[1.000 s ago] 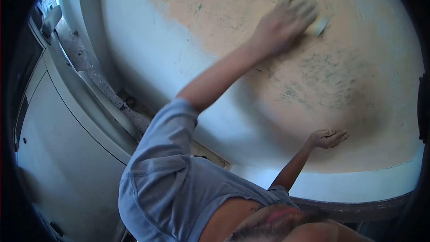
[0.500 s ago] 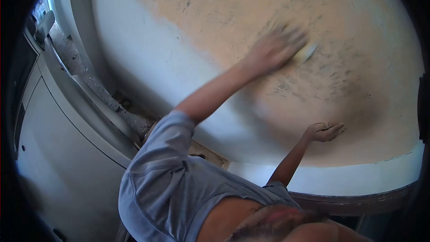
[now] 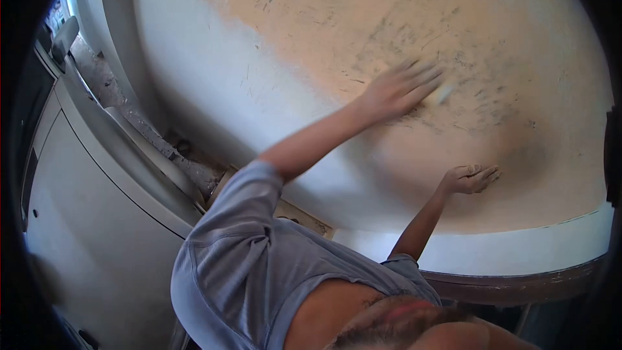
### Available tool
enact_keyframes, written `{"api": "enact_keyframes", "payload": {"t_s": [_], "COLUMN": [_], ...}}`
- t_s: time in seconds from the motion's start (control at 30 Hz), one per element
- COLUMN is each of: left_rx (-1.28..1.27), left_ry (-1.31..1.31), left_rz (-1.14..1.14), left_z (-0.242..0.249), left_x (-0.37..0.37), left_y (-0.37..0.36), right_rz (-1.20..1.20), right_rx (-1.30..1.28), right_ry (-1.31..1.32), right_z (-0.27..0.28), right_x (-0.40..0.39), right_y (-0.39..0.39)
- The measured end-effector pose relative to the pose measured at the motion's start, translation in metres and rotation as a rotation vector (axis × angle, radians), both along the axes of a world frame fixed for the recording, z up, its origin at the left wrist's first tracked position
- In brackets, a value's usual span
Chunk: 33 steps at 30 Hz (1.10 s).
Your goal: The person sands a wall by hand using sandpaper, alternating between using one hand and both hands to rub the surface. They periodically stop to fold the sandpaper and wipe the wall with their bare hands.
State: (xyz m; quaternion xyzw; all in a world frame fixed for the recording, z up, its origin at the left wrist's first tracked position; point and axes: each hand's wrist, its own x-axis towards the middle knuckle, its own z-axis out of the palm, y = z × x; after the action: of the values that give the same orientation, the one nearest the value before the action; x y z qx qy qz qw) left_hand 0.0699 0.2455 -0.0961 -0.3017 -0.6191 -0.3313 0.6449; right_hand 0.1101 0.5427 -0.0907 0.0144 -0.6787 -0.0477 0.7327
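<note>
My left hand [image 3: 395,93] lies flat over a pale yellow sanding pad [image 3: 440,95], pressing it to a large upright surface [image 3: 311,16]. Only a light edge of the pad shows beyond the fingers; the thumb is hidden. Dark smudges and scratches mark the surface's tan coating around this hand, and whitish patches show at its side and lower edge. Lower down on the right, my right hand [image 3: 476,178] is raised close to the same surface. It is loosely cupped, its dusty fingers half curled with a gap by the thumb, and nothing shows in it.
To the left stands a grey vehicle [image 3: 97,233] with a side mirror [image 3: 65,37]. Debris-strewn ground [image 3: 152,126] runs in the narrow gap between it and the surface. A dark brown ledge [image 3: 518,290] borders the surface's lower right.
My left hand, blurred before, has shifted slightly down with the sanding pad and shows sharper now. My right hand sits a little higher in view, still cupped.
</note>
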Motion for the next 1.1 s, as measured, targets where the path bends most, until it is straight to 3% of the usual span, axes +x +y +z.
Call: {"api": "enact_keyframes", "payload": {"t_s": [0.1,0.17,0.23,0.33,0.43,0.5,0.53,0.6,0.63,0.77,0.8,0.87,0.9,0.97,1.03,1.1], "left_rx": [0.084,0.067,0.015,-0.037,-0.135,-0.202,-0.256,-0.080,-0.113,-0.108,-0.042,0.091,0.021,0.013,-0.062,-0.186], "left_ry": [0.218,0.218,0.083,-0.223,-0.437,-0.918,-0.935,-0.544,-0.636,-0.755,-0.752,-0.725,-0.484,-0.290,-0.097,-0.165], "left_rz": [0.074,0.052,-0.027,-0.121,-0.241,-0.812,-0.813,-1.078,-1.064,-1.021,-0.953,-0.815,-0.585,-0.172,0.220,0.433], "left_z": [0.115,0.111,0.061,-0.078,-0.109,-0.085,-0.074,-0.052,-0.046,-0.043,-0.047,-0.051,-0.042,-0.021,-0.020,-0.012], "left_x": [-0.023,-0.024,-0.013,0.025,0.060,0.071,0.070,0.065,0.065,0.060,0.056,0.044,0.035,0.025,-0.005,-0.024], "left_y": [0.004,0.006,0.015,0.041,0.037,0.013,0.003,-0.018,-0.029,-0.053,-0.059,-0.068,-0.077,-0.105,-0.138,-0.156], "right_rz": [0.034,0.055,0.062,0.058,0.163,0.995,0.981,1.553,1.854,1.707,1.494,1.288,1.154,0.800,0.654,0.467], "right_rx": [0.048,0.044,0.031,0.003,-0.112,-0.387,-0.432,-0.569,-0.612,-0.818,-0.809,-0.822,-0.632,-0.216,-0.120,0.026], "right_ry": [0.016,0.033,0.020,-0.011,-0.135,-0.376,-0.345,-0.771,-0.975,-1.081,-1.166,-1.218,-0.993,-0.506,-0.337,-0.162], "right_z": [-0.001,0.003,-0.001,0.000,-0.007,-0.022,-0.026,-0.033,-0.039,-0.068,-0.061,-0.039,-0.024,-0.019,-0.003,-0.001], "right_x": [-0.002,-0.006,0.001,0.009,0.030,0.045,0.051,0.062,0.064,0.042,0.039,0.047,0.052,0.042,0.030,0.012], "right_y": [0.008,0.002,0.005,-0.001,-0.038,-0.068,-0.084,-0.116,-0.126,-0.154,-0.159,-0.173,-0.181,-0.182,-0.186,-0.189]}}
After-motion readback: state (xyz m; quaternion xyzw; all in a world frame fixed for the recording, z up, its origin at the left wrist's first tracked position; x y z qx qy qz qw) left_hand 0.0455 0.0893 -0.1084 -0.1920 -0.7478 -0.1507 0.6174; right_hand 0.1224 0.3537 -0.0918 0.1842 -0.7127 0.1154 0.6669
